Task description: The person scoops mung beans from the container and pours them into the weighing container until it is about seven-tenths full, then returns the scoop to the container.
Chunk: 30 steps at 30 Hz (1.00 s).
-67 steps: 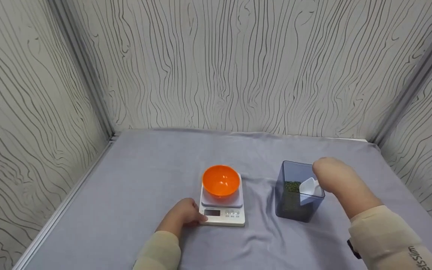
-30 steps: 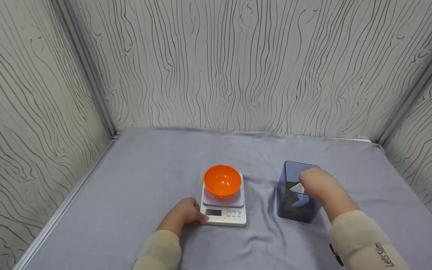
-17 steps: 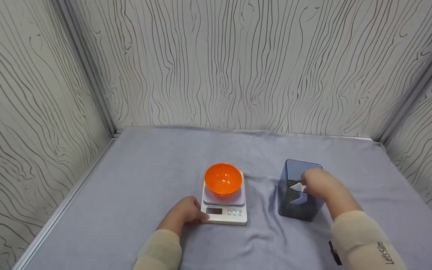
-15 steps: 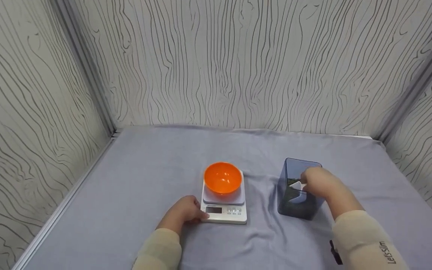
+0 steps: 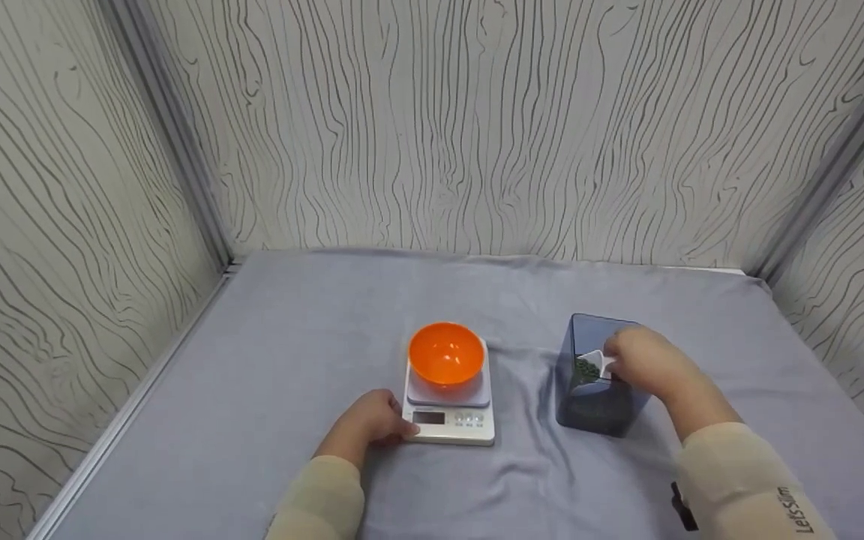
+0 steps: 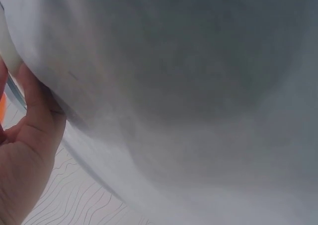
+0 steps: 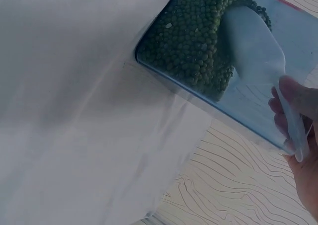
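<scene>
Scoop (image 7: 256, 43), likely light and stiff, is aptly gripped at its handle (image 7: 294, 128) by right hand (image 5: 636, 358), scale (image 5: 469, 433) by left hand (image 5: 378, 417).

A small three-sided booth (image 5: 447, 127), fitted out like a staged workstation, is shown. The work area is enclosed at the back, left and right by pale wall panels (image 5: 64, 187) that are printed with dark wood-grain lines, and grey corner posts (image 5: 162, 127) are set where they meet. Between them, a work surface is covered by a creased grey-lavender cloth (image 5: 312, 322) and is bordered on the left by a pale rail (image 5: 127, 409). A kitchen note is lent by the digital kitchen scale (image 5: 449, 420), the orange bowl (image 5: 446, 356) and the translucent bin (image 5: 586, 412) of green beans (image 7: 189, 41). Whether the booth is housed in a lab, an office or a home cannot be told.
</scene>
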Tool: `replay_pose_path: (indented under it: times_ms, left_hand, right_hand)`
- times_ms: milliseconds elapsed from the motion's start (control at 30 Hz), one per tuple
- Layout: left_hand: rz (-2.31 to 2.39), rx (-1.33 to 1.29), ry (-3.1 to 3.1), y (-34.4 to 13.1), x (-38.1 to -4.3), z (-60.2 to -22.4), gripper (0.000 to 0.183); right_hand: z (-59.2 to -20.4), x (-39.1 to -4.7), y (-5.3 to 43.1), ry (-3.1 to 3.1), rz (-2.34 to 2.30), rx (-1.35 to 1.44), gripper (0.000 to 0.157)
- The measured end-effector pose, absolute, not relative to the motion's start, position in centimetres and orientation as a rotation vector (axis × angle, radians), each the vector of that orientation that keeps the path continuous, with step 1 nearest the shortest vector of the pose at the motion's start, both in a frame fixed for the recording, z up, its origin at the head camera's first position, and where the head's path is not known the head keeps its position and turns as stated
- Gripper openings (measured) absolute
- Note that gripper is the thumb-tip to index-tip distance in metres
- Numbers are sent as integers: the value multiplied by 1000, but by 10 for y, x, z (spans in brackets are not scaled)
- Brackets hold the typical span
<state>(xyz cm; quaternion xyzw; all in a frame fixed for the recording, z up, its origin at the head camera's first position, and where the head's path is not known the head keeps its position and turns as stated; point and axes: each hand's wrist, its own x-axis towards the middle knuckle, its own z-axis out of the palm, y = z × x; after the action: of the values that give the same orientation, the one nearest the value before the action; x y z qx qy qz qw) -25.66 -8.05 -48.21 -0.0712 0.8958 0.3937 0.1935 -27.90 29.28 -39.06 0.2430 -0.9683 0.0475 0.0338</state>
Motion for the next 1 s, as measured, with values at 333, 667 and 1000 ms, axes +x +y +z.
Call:
replay_pose_path:
  times_ms: [333, 667, 1000]
  left_hand:
    - [1104, -219, 2512, -81, -256, -483, 32]
    - [1087, -144, 2526, -82, -257, -482, 31]
    - [1078, -168, 2512, -80, -257, -482, 32]
  right_hand:
    - [-380, -272, 302, -2882, 182, 877, 3]
    - [-372, -258, 312, -2852, 367, 840, 7]
    - [-380, -249, 326, -2764, 432, 756, 9]
